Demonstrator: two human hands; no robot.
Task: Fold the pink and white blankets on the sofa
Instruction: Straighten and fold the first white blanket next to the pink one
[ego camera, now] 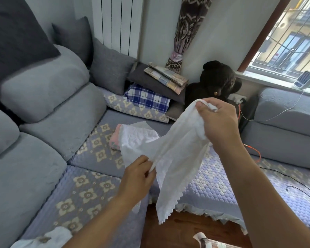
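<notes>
A thin white blanket (pixel 177 154) with a scalloped edge hangs in the air over the sofa seat. My right hand (pixel 220 120) grips its upper part, raised high. My left hand (pixel 138 178) pinches a lower edge of the same cloth. Part of the white blanket drapes down onto the seat, where it covers a folded pink blanket (pixel 115 138). Only the pink blanket's left side shows.
The grey corner sofa (pixel 43 104) has a flower-patterned seat cover (pixel 89 192). A plaid pillow (pixel 147 97), folded cloths and a dark plush toy (pixel 217 81) fill the corner. Cables (pixel 254 151) trail at the right. More white cloth (pixel 55 237) lies at the bottom left.
</notes>
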